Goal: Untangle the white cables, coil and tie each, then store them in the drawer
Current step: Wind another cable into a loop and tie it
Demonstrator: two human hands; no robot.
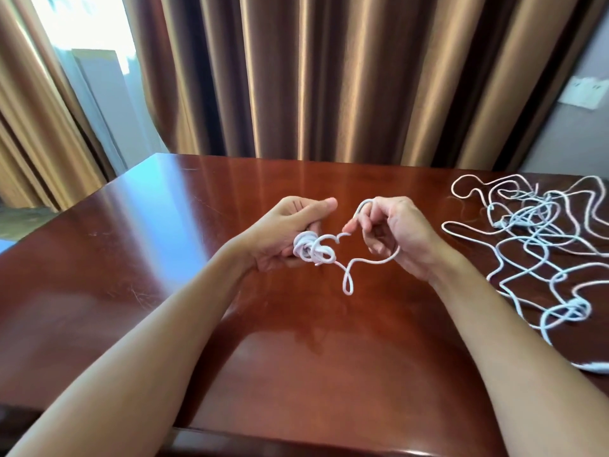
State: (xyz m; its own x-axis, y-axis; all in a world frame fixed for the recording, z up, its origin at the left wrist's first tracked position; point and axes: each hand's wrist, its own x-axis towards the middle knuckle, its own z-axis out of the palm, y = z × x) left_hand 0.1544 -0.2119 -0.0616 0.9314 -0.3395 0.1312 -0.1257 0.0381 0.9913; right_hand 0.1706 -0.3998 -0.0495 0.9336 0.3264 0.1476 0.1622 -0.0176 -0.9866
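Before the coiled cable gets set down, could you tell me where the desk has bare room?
The left half of the desk is bare, from its left edge to the left hand. The near middle between the forearms is free too. The right side is crowded with the tangled white cables, beyond the right hand.

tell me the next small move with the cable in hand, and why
Probably wrap the loose tail once more round the small coil that the left hand grips. The right hand holds the free end looped over a finger, and slack hangs between the hands; the coil looks untied. The tangled pile waits on the table.
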